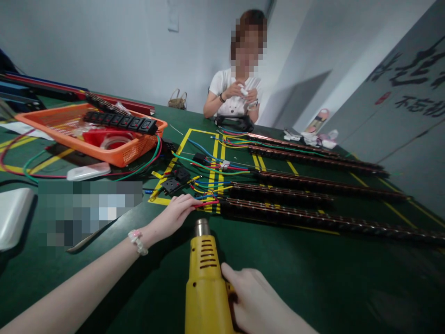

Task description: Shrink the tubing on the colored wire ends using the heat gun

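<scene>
My right hand (255,292) is wrapped round the handle of a yellow heat gun (206,283), whose metal nozzle points away from me toward the wires. My left hand (177,211) pinches red wires (209,203) just beyond the nozzle, at the left end of the nearest long black strip (295,214). Blue and yellow wires run close by. Beyond my left fingers lie black socket pieces (172,185). More long dark strips (295,180) with coloured wires at their left ends stretch side by side to the right.
An orange basket (114,157) at the left holds a black socket row (120,121) and red items. White plastic pieces (88,171) lie near it. Yellow tape (184,144) marks the green table (313,278). Across the table a person (231,95) handles something white.
</scene>
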Demonstrator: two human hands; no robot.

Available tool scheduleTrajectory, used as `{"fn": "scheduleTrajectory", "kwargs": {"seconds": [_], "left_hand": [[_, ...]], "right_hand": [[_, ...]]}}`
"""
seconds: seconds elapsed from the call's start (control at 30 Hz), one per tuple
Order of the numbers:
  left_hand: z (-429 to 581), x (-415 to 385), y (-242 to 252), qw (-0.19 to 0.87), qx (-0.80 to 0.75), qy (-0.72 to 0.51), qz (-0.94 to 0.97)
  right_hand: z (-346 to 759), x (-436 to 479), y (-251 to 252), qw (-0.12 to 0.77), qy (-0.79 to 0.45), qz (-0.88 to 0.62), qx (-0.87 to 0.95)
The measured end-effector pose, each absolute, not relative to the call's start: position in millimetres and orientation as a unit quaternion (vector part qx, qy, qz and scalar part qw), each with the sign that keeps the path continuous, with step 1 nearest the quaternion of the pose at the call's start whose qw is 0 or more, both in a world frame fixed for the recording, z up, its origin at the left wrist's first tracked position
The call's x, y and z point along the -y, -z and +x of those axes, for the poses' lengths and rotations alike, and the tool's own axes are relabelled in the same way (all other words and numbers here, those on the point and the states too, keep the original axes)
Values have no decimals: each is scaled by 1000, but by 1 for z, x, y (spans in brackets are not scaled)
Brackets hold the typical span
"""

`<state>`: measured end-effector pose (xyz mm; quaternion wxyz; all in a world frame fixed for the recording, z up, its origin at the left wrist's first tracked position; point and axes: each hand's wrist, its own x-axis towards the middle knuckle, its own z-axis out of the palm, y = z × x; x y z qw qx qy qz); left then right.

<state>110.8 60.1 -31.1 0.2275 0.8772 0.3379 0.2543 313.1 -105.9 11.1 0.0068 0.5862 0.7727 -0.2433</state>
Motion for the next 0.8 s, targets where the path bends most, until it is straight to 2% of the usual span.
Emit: {"fn": "scheduleTrajectory", "kwargs": {"seconds": [0.1, 0.37, 0.57, 0.8], "left_hand": [[112, -59, 32, 210, -339, -250, 882], [107, -56, 31, 108, -393, -250, 878], [98, -63, 33, 146, -431, -243, 857], [90, -71, 30, 159, -361, -224, 891]], "right_hand": [[327, 98, -9, 25, 181, 588, -788], [364, 75, -4, 42, 109, 607, -786], [362, 71, -2, 46, 74, 592, -801], [349, 62, 2, 46, 69, 566, -820]]}}
